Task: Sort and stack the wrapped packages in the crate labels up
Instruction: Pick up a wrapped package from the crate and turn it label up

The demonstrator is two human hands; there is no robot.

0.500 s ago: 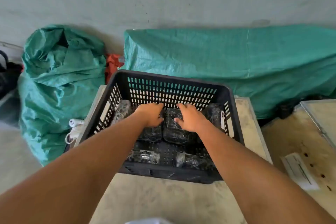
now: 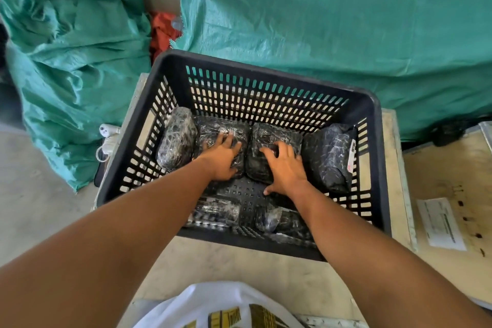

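Note:
A black slotted crate [image 2: 277,72] stands on a pale wooden box and holds several black packages in clear film. Along its far wall lie a far-left package [image 2: 177,136], a left-middle package [image 2: 213,128], a right-middle package [image 2: 277,133] and a far-right package [image 2: 330,157] with a white label edge against the right wall. Two more packages, one on the left [image 2: 215,212] and one on the right [image 2: 285,221], lie by the near wall. My left hand [image 2: 222,158] rests flat with spread fingers on the left-middle package. My right hand [image 2: 286,168] lies spread on the right-middle package.
Green tarp bundles sit at the left [image 2: 66,61] and behind the crate [image 2: 332,21], with red cloth [image 2: 162,32] between them. A white plug and cord [image 2: 107,138] hang left of the box. A second wooden box with a paper slip [image 2: 442,224] stands at the right.
The head camera has tilted down and moved closer. Both hands have spread their fingers flat on the two middle packages; the packages look unmoved.

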